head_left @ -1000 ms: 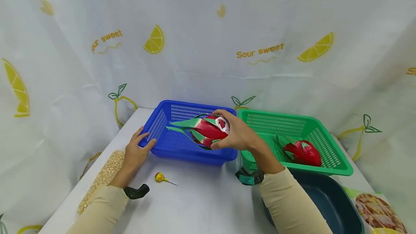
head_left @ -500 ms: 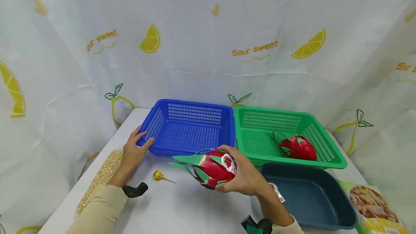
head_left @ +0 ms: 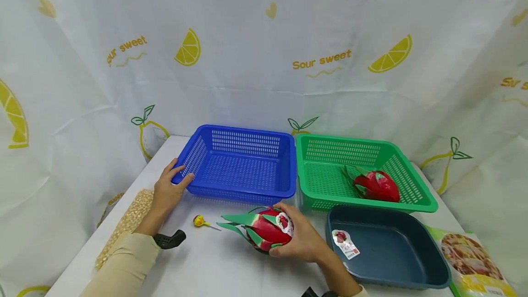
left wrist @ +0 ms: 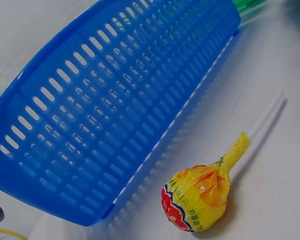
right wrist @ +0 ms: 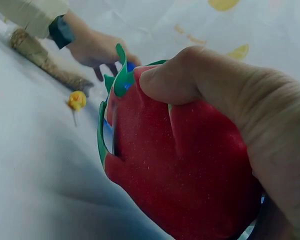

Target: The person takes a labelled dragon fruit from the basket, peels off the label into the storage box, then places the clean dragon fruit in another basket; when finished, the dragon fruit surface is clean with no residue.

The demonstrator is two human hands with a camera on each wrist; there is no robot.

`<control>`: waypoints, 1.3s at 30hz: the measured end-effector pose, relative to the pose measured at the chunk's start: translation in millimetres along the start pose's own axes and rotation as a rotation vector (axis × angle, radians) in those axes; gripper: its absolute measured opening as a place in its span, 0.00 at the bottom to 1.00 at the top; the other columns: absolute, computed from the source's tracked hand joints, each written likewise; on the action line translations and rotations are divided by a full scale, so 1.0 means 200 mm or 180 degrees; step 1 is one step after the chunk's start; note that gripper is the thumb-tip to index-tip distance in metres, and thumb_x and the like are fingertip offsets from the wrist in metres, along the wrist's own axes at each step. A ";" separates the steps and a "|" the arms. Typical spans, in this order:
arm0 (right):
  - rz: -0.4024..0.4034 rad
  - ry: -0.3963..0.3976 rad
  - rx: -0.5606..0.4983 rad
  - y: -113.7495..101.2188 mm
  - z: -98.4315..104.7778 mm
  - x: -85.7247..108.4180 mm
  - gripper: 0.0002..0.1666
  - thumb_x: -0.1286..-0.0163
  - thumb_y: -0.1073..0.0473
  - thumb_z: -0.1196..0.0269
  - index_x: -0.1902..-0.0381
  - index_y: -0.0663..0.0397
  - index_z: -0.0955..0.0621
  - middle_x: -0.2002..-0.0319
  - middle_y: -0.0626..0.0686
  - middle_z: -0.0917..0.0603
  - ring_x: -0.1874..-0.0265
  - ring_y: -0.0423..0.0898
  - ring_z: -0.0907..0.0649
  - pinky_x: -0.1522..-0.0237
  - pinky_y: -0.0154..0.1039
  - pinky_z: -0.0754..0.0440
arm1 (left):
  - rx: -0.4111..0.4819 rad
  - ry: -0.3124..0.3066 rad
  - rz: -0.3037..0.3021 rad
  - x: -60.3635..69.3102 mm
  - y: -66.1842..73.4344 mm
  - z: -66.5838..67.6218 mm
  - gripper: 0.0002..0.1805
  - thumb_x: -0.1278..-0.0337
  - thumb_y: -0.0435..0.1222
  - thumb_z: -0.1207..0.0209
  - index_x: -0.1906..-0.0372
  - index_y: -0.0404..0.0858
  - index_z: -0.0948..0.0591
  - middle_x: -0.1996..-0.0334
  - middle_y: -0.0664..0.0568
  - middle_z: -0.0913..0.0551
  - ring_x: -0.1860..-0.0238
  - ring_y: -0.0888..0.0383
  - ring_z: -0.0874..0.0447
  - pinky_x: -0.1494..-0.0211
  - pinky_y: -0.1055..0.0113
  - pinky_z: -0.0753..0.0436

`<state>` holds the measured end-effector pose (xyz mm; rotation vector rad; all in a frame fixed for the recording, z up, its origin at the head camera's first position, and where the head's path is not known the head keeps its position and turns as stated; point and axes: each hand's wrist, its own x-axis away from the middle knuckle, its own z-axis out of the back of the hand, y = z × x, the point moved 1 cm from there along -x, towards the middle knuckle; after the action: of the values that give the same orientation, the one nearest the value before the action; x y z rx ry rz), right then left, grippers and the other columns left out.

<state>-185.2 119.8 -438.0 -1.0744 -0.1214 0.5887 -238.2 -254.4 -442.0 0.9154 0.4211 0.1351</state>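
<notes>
My right hand (head_left: 303,237) grips a red dragon fruit (head_left: 264,232) with green leaves and a round sticker. It is low over the white table, in front of the baskets; whether it touches the table I cannot tell. The right wrist view shows my thumb (right wrist: 170,82) across its red skin. At the blue basket (head_left: 243,193), my left hand (head_left: 167,194) holds the front left corner, thumb at the rim. Below that basket lies a yellow-wrapped lollipop (left wrist: 202,197). Another dragon fruit (head_left: 377,187) sits inside the green basket (head_left: 367,204).
A dark blue tub (head_left: 387,251) stands front right, with a label (head_left: 345,244) on its left inner wall. Right of it lies a printed food packet (head_left: 474,260). A bag of pale grains (head_left: 128,223) runs along the table's left edge. A lemon-print curtain (head_left: 247,81) hangs behind.
My right hand has brought the dragon fruit from over the blue basket toward me and down to the table area in front. My left hand stays at the basket's corner.
</notes>
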 end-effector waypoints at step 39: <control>0.0874 0.0042 0.0263 0.24 -0.09 0.03 0.62 0.59 0.43 0.20 0.28 0.50 0.36 0.45 0.47 0.26 0.50 0.45 0.24 0.50 0.44 0.22 | 0.0846 -0.1081 -0.2393 0.47 0.43 -0.18 0.49 0.51 0.58 0.33 0.29 0.34 0.36 0.30 0.42 0.37 0.31 0.47 0.40 0.33 0.55 0.36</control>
<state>-193.2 124.9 -488.3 -1.0215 0.0632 0.8262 -162.7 -148.6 -421.0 0.9622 0.4455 -0.7689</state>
